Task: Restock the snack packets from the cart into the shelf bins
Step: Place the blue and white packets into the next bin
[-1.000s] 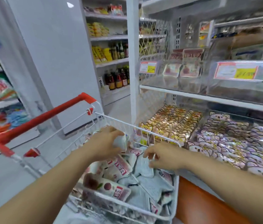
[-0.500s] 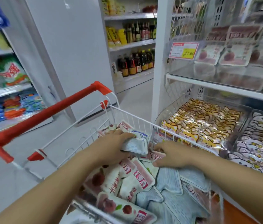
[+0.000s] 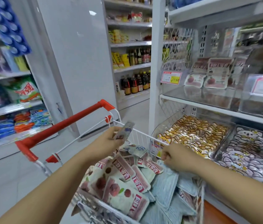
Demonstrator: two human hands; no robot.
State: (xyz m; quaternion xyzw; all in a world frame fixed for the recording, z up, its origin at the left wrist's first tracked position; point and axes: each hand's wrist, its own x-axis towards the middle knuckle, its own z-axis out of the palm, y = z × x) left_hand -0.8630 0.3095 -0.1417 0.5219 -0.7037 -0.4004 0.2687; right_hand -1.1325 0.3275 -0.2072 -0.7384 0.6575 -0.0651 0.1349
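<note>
A white wire cart (image 3: 85, 135) with a red handle (image 3: 63, 126) holds a heap of snack packets, pink-and-white ones (image 3: 124, 173) and pale blue ones (image 3: 164, 186). My left hand (image 3: 109, 139) grips a small blue-and-white packet (image 3: 125, 130), lifted above the cart's far rim. My right hand (image 3: 176, 157) is curled at the cart's right side and pinches the corner of a pale blue packet. On the right, the middle shelf's clear bin (image 3: 197, 96) holds a few pink-and-white packets (image 3: 215, 80).
Lower shelf bins hold gold packets (image 3: 193, 135) and purple-white packets (image 3: 253, 152). A price tag (image 3: 170, 77) hangs on the middle bin's front. A white pillar (image 3: 79, 62) stands behind the cart. Shelves of bottles and bagged goods line the aisle to the left and behind.
My left hand has lifted the small blue-and-white packet up out of the heap. My right hand shifted right and curled on a pale blue packet. The view has tilted upward.
</note>
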